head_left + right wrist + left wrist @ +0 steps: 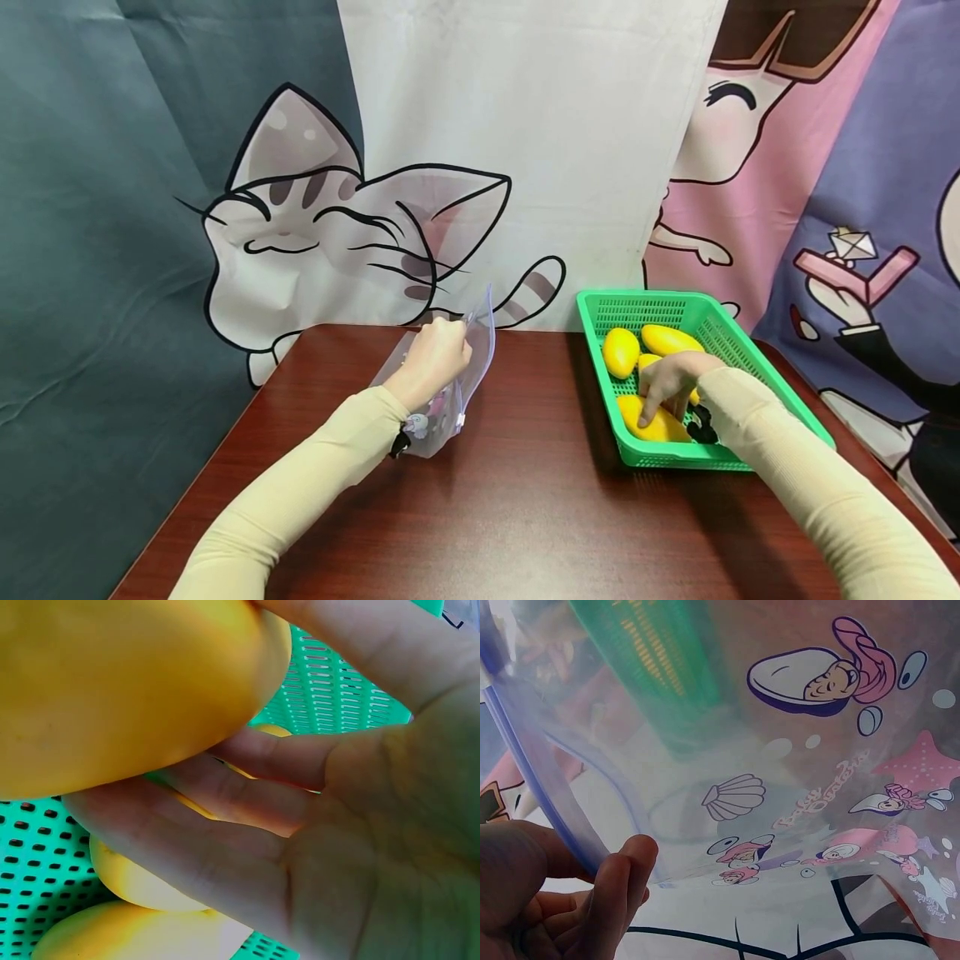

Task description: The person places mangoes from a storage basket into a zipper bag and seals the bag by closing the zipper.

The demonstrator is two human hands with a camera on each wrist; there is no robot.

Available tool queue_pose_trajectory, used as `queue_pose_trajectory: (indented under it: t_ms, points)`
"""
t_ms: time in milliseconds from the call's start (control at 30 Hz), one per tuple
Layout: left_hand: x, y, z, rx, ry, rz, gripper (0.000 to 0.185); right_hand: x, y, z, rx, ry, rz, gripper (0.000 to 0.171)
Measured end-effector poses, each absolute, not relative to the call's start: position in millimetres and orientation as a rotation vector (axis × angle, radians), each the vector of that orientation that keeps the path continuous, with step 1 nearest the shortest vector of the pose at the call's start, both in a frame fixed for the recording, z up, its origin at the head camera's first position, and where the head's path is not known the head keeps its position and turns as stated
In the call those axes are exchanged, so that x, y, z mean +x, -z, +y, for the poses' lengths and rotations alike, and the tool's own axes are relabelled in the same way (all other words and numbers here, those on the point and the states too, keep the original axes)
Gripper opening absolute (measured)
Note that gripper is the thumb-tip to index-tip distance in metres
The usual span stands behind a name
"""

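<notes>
Left hand (433,360) is pinching the clear bag's (461,379) rim upright, keeping its mouth open, while the right hand (670,382) is curling around a yellow mango (654,422) in the green basket (648,310) beneath that grip.

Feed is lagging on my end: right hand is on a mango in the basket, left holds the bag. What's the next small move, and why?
Probably lift that mango clear of the green basket. The right hand already has fingers on it, while the left hand holds the printed plastic bag upright by its rim over the table, apart from the basket.
</notes>
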State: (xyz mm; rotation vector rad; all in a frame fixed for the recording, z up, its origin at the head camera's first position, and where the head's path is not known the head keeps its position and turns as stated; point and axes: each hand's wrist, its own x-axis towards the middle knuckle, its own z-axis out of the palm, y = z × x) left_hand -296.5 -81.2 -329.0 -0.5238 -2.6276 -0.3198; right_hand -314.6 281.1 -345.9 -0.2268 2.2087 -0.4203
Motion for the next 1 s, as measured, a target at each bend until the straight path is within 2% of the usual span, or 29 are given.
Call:
queue_pose_trajectory:
  t_ms: [267, 367, 600, 667, 833, 1000]
  points:
    - [-297, 329, -82, -0.522, 0.331, -2.624, 0.02, -316, 342, 282, -0.247, 0.418, 2.249, 0.036]
    - [-297, 330, -82, -0.522, 0.332, -2.622, 0.019, -317, 339, 283, -0.248, 0.433, 2.264, 0.045]
    - [-298, 331, -83, -0.532, 0.329, -2.624, 0.022, -319, 333, 287, -0.273, 0.473, 2.297, 0.078]
    - [-298, 330, -83, -0.533, 0.332, -2.627, 0.023, -319, 330, 288, -0.28, 0.488, 2.301, 0.082]
    - [-297, 330, -83, -0.534, 0.336, -2.625, 0.023, -319, 323, 287, -0.32, 0.485, 2.346, 0.082]
    - [-297, 329, -84, -0.536, 0.334, -2.615, 0.021, -320, 318, 285, -0.351, 0.483, 2.381, 0.074]
